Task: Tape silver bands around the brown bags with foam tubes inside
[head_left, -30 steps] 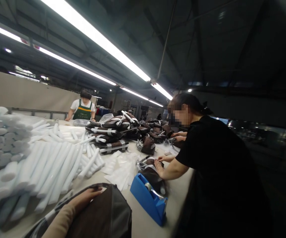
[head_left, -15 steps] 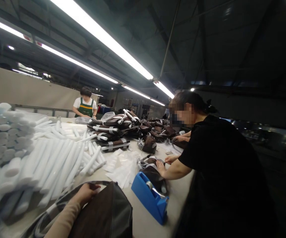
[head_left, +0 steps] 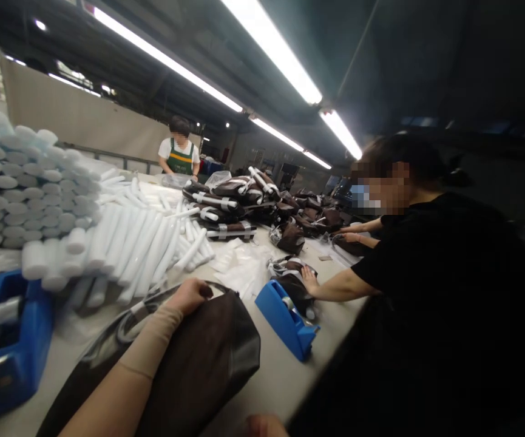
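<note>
A dark brown handbag (head_left: pixel 198 364) with a black side panel lies on the table in front of me. My left hand (head_left: pixel 190 296) is closed on its top edge, with the fingertips hidden behind the bag. Wrapped grey handles (head_left: pixel 128 325) of the same bag curve beside my left forearm. At the bottom edge of the picture, my right hand (head_left: pixel 266 426) shows only in part, blurred and near the bag's lower side; its fingers cannot be made out.
Blue tape dispensers stand right of the bag (head_left: pixel 284 321) and at the left edge (head_left: pixel 11 346). White foam rolls (head_left: pixel 130 249) are heaped at left. Bags (head_left: pixel 230 200) pile up behind. A person in black (head_left: pixel 448 291) works at right; another in a green apron (head_left: pixel 181 159) stands across the table.
The view has tilted down and turned left, bringing in the left tape dispenser. My right hand has appeared at the bottom. My left hand stays on the bag's top edge.
</note>
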Tool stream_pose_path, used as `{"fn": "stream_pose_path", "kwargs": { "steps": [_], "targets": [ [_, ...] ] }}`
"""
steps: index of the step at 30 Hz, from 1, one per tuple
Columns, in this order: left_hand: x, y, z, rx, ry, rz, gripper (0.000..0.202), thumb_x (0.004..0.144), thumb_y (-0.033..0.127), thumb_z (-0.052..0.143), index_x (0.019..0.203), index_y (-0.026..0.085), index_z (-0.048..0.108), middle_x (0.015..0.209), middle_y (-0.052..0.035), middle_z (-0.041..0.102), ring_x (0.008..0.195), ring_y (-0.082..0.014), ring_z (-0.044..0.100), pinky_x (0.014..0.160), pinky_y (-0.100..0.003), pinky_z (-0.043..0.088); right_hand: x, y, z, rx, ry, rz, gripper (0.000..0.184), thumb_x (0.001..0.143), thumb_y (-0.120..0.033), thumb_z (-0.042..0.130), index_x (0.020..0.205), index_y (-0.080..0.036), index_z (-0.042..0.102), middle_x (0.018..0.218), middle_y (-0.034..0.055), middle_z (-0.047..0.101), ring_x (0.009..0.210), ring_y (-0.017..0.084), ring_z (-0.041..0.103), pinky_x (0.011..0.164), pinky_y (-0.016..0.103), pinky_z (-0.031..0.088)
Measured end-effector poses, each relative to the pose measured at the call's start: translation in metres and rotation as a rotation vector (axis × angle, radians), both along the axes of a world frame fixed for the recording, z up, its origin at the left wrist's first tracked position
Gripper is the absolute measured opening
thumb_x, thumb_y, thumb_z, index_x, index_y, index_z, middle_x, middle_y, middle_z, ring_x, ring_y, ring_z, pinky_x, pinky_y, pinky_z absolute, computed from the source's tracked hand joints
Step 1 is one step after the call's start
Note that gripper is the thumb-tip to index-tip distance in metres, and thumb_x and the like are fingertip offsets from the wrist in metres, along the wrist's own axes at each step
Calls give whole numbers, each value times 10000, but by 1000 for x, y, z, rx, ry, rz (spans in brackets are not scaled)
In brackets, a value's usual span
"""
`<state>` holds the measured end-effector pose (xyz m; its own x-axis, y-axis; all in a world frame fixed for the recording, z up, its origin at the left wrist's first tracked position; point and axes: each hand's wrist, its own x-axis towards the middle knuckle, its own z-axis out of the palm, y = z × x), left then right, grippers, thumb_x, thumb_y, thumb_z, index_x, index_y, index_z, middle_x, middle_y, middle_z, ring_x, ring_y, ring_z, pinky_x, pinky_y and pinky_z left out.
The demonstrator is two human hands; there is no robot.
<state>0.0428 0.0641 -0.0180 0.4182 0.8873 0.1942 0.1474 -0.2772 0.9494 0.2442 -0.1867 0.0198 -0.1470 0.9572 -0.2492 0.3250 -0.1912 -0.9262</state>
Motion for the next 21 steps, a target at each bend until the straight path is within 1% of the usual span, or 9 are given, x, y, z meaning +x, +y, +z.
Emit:
{"fn": "stream_pose_path", "kwargs": {
  "steps": [3, 6, 9, 11, 13, 15, 17, 19, 21],
  "targets": [
    [-3, -6, 14, 118, -23, -27, 181, 568, 99, 661, 712, 174, 740, 710, -41, 740, 716, -211, 704, 696, -264, 553, -14, -31, -35, -183, 115, -36, 496, 704, -621, 747, 892, -168, 677, 749, 56, 681, 678, 188, 661, 566, 280, 520],
    [-5, -12, 29, 258, -63, -6, 183, 666, 141, 646, 820, 171, 741, 803, -48, 746, 762, -193, 701, 748, -276, 559, -21, -41, -47, -291, 249, -142, 616, 521, -674, 816, 745, -129, 635, 623, 44, 642, 555, 160, 633, 519, 239, 468],
    [2, -21, 35, 380, -77, 4, 203, 707, 112, 599, 866, 152, 720, 839, -57, 730, 761, -177, 685, 735, -279, 556, -22, -38, -38, -226, 228, -95, 551, 669, -652, 745, 789, -123, 646, 673, 59, 643, 542, 141, 604, 501, 233, 443],
    [12, -28, 31, 427, -51, -7, 230, 697, 63, 569, 853, 152, 713, 833, -53, 712, 748, -166, 663, 717, -272, 541, -22, -35, -29, -22, 111, -85, 447, 780, -579, 685, 791, -132, 669, 811, 70, 629, 639, 141, 602, 542, 242, 462],
    [25, -35, 24, 469, -9, -28, 270, 674, 16, 542, 825, 161, 712, 822, -43, 693, 738, -158, 636, 715, -268, 519, -21, -34, -23, 300, -101, -129, 310, 844, -447, 656, 759, -150, 683, 980, 79, 591, 798, 157, 596, 669, 264, 502],
    [36, -40, 17, 495, 37, -56, 308, 648, -17, 520, 794, 174, 712, 804, -30, 677, 738, -156, 616, 725, -269, 501, -19, -33, -19, 668, -359, -144, 142, 859, -267, 633, 764, -174, 685, 1116, 86, 561, 971, 195, 573, 847, 324, 497],
    [43, -43, 10, 505, 77, -76, 334, 633, -34, 502, 774, 183, 712, 780, -21, 662, 737, -157, 606, 729, -268, 491, -16, -32, -17, 987, -557, -72, 79, 817, -138, 623, 790, -193, 673, 1184, 91, 558, 1095, 243, 535, 956, 409, 459],
    [46, -44, 6, 507, 99, -76, 333, 641, -31, 495, 769, 186, 714, 779, -23, 652, 746, -161, 602, 738, -269, 487, -13, -28, -15, 1128, -636, 107, 105, 784, -103, 626, 808, -203, 645, 1214, 92, 573, 1171, 273, 508, 1026, 471, 424],
    [47, -43, 4, 502, 105, -69, 323, 656, -15, 495, 778, 185, 717, 795, -29, 650, 751, -163, 597, 747, -272, 486, -9, -23, -14, 1071, -625, 277, 94, 800, -113, 606, 832, -201, 613, 1241, 103, 583, 1199, 274, 510, 1068, 485, 409]
  ]
}}
